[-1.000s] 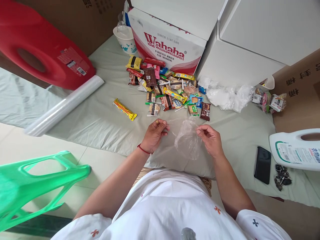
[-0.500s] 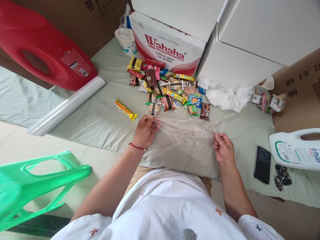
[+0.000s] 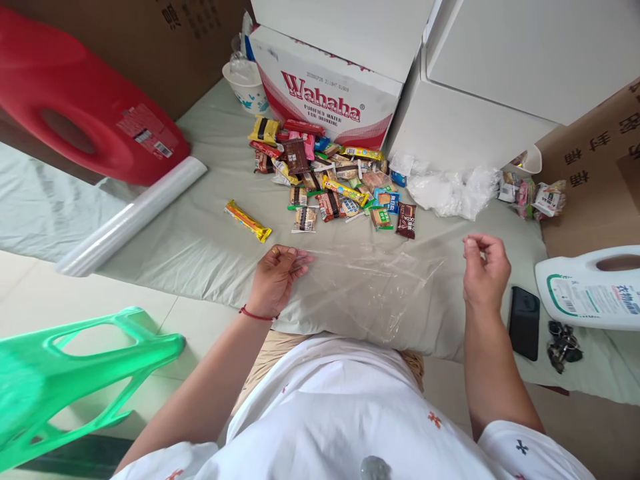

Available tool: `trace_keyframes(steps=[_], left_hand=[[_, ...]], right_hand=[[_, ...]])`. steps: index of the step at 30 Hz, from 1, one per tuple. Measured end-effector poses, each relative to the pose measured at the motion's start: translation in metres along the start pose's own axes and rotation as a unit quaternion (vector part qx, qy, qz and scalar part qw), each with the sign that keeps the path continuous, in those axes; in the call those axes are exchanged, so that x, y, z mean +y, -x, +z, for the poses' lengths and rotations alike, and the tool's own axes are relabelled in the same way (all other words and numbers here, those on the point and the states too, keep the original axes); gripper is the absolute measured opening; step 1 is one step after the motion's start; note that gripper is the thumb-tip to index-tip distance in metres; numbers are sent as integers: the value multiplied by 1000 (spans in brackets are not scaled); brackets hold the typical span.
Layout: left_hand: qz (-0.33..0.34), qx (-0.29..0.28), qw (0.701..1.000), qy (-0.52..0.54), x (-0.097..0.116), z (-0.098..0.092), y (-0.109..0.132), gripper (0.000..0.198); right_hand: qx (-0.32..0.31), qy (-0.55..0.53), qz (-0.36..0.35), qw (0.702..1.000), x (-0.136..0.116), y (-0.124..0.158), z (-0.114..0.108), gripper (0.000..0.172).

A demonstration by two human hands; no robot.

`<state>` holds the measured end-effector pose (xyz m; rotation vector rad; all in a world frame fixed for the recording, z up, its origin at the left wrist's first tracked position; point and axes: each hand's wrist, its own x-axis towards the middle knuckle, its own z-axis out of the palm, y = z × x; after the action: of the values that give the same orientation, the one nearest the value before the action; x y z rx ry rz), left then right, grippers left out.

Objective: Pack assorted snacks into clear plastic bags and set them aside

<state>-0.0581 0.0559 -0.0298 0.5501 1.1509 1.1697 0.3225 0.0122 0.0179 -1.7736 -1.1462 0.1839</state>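
Note:
A clear plastic bag point(image 3: 380, 287) lies spread over the near edge of the bed-like surface. My left hand point(image 3: 277, 277) pinches its upper left corner between thumb and fingers. To the right of the bag, apart from it, my right hand point(image 3: 486, 270) is raised with fingertips closed together and nothing seen in them. Just beyond the bag sits a loose pile of small wrapped snacks point(image 3: 330, 177). One yellow-wrapped snack bar point(image 3: 248, 221) lies on its own, above and left of my left hand.
Far left stand a red jug point(image 3: 95, 113) and a plastic roll point(image 3: 133, 217), with a green stool point(image 3: 90, 373) below. A Wahaha carton point(image 3: 325, 87) backs the pile. Crumpled clear plastic point(image 3: 453, 190), a phone point(image 3: 525, 323), keys point(image 3: 564, 347) and a white detergent bottle point(image 3: 590, 287) lie right.
My right hand has let go of the bag's right side and moved right and slightly up. The bag has sagged flatter; my left hand, still gripping it, has shifted slightly left.

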Motion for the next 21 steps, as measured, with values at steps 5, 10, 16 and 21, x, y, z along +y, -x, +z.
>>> trace_keyframes(steps=[5,10,16,21], left_hand=[[-2,1,1000,-3,0,-2,17,53],[-9,10,1000,-9,-4,-10,33,51],[-40,51,996,-65,-9,-29,68,53],[-61,113,980,-151,-17,-64,97,53]], right_hand=[[-309,166,27,936,-30,-35,38,62],[-502,210,35,839,-32,-39,87,53],[-505,-32,-16,862,-35,-57,123,23],[-536,-20,-131,833,-71,-64,161,16]])
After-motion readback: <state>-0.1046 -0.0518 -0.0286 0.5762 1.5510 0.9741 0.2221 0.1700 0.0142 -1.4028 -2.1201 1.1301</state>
